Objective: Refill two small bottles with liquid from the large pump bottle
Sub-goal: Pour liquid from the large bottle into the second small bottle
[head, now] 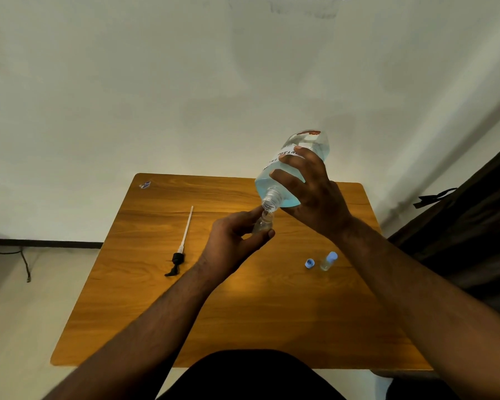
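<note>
Above the wooden surface (162, 307), the right hand (315, 197) clamps the tilted big bottle (289, 168), its neck at the small bottle (263, 223) pinched in the left hand (231, 241). The big bottle looks heavy and smooth, so holding its middle seems safest.

Both bare forearms reach forward, the left hand (234, 238) curled in a pinch, the right hand (312, 194) raised, fingers wrapped.

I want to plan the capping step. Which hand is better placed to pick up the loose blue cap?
Probably the right hand: the loose blue cap lies on its side, though it first must put down the large bottle.
</note>
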Demonstrator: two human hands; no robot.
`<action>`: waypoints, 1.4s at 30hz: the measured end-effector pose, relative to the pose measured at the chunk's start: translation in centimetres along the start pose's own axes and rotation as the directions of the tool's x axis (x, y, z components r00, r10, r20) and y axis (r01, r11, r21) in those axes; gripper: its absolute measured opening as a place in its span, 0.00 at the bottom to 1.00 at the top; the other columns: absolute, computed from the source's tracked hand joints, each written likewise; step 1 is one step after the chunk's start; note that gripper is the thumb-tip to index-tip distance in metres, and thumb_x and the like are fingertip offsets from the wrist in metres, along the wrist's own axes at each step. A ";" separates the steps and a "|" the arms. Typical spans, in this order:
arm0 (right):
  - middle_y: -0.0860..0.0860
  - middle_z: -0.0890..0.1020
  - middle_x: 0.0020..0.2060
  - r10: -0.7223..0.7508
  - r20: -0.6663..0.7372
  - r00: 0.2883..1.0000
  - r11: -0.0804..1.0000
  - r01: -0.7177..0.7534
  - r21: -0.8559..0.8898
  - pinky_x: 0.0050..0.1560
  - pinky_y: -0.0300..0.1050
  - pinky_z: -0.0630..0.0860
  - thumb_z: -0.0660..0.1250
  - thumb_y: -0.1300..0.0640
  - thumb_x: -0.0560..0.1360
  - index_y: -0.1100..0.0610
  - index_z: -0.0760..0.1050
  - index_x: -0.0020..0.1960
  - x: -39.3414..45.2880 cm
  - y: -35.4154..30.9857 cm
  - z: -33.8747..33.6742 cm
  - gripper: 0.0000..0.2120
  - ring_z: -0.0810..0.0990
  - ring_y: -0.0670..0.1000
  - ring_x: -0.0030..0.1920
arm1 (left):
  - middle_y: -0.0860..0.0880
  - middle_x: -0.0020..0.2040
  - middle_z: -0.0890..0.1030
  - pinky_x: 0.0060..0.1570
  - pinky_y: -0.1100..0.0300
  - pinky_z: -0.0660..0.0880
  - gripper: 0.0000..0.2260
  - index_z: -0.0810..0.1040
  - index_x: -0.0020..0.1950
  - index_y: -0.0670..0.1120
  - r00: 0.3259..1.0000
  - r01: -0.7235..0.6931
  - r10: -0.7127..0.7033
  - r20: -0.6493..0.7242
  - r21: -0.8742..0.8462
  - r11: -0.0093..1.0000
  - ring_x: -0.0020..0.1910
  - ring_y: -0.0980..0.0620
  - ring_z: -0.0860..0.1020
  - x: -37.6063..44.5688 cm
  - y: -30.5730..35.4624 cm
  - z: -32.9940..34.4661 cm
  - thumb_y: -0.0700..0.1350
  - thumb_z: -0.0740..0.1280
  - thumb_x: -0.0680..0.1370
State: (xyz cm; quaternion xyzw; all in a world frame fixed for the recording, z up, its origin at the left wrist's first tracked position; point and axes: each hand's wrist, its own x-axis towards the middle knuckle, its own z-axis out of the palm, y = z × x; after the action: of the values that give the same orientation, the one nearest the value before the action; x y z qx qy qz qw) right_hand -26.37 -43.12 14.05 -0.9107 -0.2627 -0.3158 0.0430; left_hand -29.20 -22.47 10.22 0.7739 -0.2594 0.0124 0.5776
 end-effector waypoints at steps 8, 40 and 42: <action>0.55 0.63 0.65 0.000 0.009 1.000 1.000 0.001 -0.009 0.53 0.61 0.78 0.77 0.57 0.66 0.51 0.62 0.67 0.0 0.0 -0.2 0.35 0.61 0.60 0.69 | 0.51 0.52 0.83 0.47 0.54 0.82 0.23 0.73 0.68 0.48 1.000 0.022 -0.022 -0.001 -0.047 0.999 0.52 0.55 0.82 -0.1 0.1 0.0 0.44 0.73 0.74; 0.55 0.64 0.65 0.027 -0.041 0.999 0.999 -0.026 0.044 0.55 0.59 0.77 0.77 0.55 0.66 0.52 0.62 0.66 -0.5 0.1 0.3 0.35 0.61 0.59 0.68 | 0.53 0.52 0.82 0.46 0.52 0.82 0.23 0.73 0.67 0.50 1.000 0.028 -0.028 0.001 -0.031 0.999 0.52 0.53 0.82 0.0 -0.3 0.3 0.46 0.72 0.73; 0.55 0.64 0.65 0.068 -0.039 0.997 0.995 -0.065 0.077 0.55 0.59 0.77 0.77 0.54 0.66 0.52 0.62 0.67 -0.8 -0.1 0.6 0.36 0.62 0.59 0.68 | 0.56 0.51 0.81 0.46 0.52 0.82 0.23 0.73 0.67 0.49 1.000 0.029 -0.029 -0.007 -0.030 0.999 0.52 0.53 0.82 0.0 -0.3 0.4 0.45 0.73 0.73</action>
State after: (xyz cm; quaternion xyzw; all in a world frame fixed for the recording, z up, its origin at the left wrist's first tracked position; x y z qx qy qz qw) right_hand -26.63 -43.28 13.10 -0.9100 -0.2431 -0.3227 0.0935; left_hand -29.17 -22.75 9.82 0.7688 -0.2460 0.0030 0.5903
